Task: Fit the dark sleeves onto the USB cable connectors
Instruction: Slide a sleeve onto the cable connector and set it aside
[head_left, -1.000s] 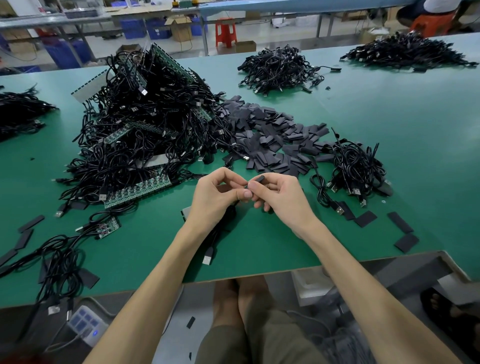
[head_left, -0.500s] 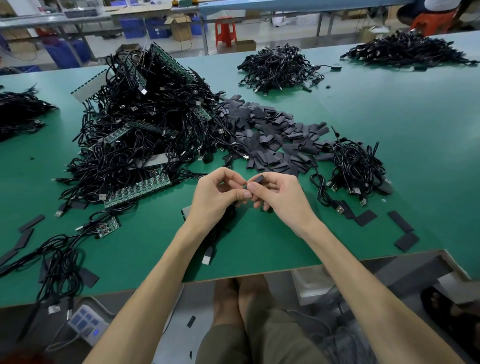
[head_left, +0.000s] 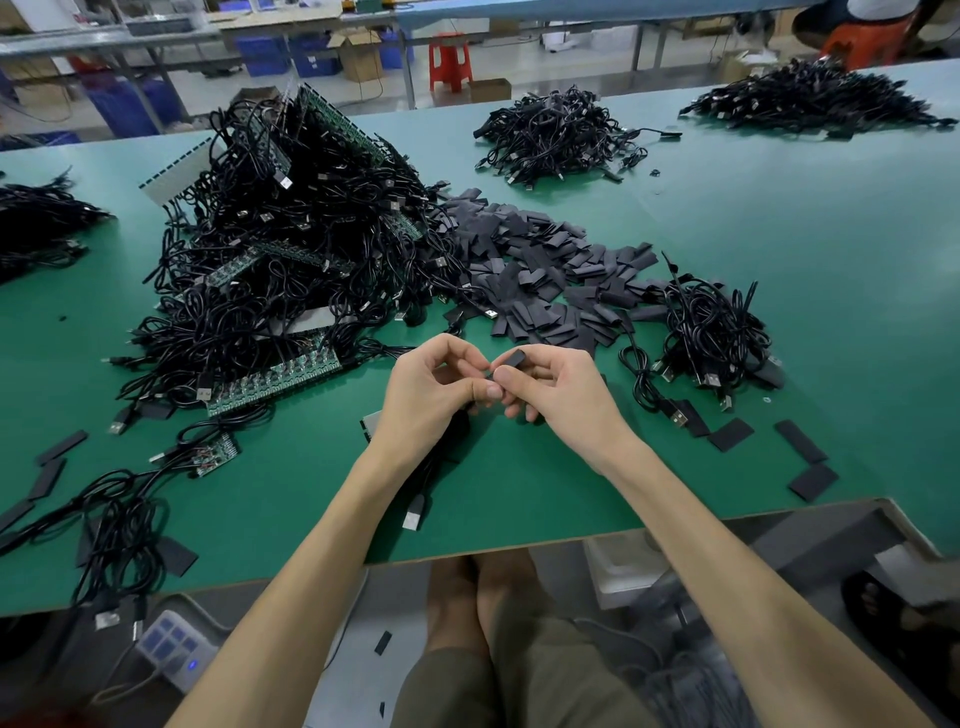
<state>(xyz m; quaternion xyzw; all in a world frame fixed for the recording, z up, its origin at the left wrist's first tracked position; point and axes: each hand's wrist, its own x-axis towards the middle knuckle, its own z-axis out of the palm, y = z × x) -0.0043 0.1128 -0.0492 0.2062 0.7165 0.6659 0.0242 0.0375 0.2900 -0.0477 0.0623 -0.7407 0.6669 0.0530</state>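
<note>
Nothing has shifted: fingers of your right hand (head_left: 563, 397) still pinch the dark sleeve (head_left: 515, 358) above the near table (head_left: 519, 493), left hand (head_left: 426, 400) gripping the cable (head_left: 422, 483) (connector hidden), so fitting looks unfinished.

Bare forearms (head_left: 291, 571), olive-green shorts (head_left: 545, 686)

Fig.: no legible text, nos. or brand marks anywhere in view. White label on blue bin (head_left: 313, 61), far bkgd, too small to read. Circuit boards (head_left: 275, 382) and cardboard box (head_left: 361, 57): no print resolvable.
</note>
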